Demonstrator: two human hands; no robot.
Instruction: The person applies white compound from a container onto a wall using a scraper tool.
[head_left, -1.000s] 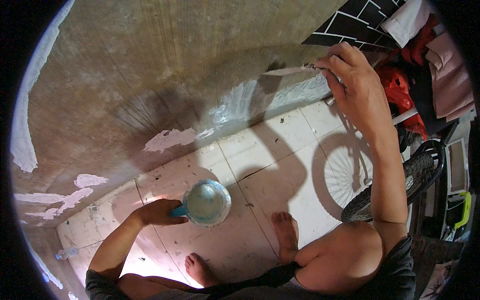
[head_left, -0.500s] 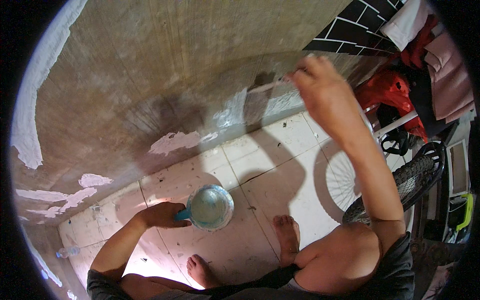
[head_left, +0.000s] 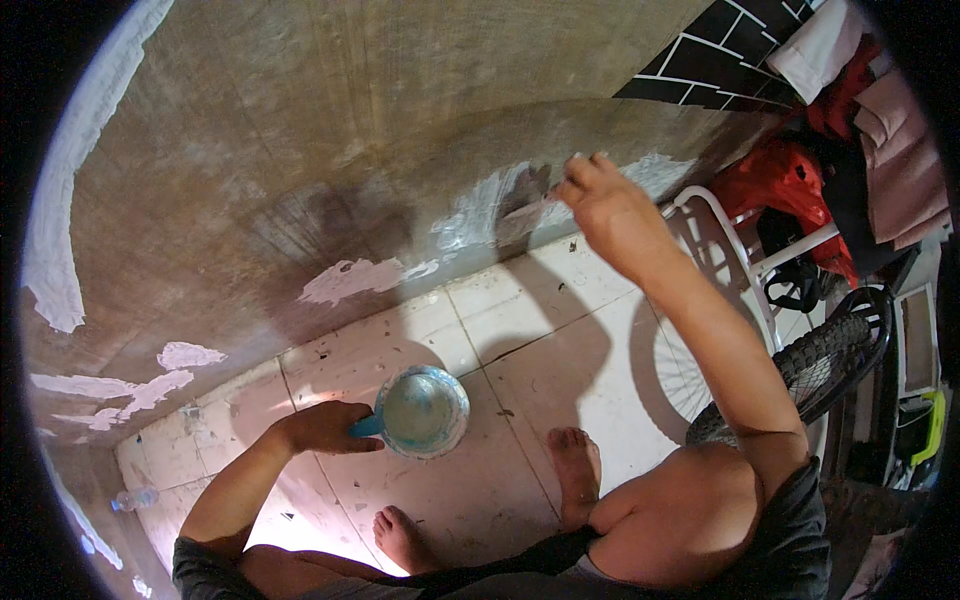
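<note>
Since a second ago, the right hand (head_left: pixel 605 205) has swung left and lower along the brown wall (head_left: pixel 300 130), from beside the dark tiles (head_left: pixel 715 65) at the far right to the pale smeared patch (head_left: pixel 480 215) just above the floor. Its fingers are closed, but whatever they pinch is too blurred to tell. At near left, the left hand (head_left: pixel 325 428) stays curled around the blue handle of the round cup (head_left: pixel 423 410), which rests on the tiled floor (head_left: pixel 540 330) just beyond two bare feet. A bicycle wheel (head_left: pixel 800 365) stands at right.
</note>
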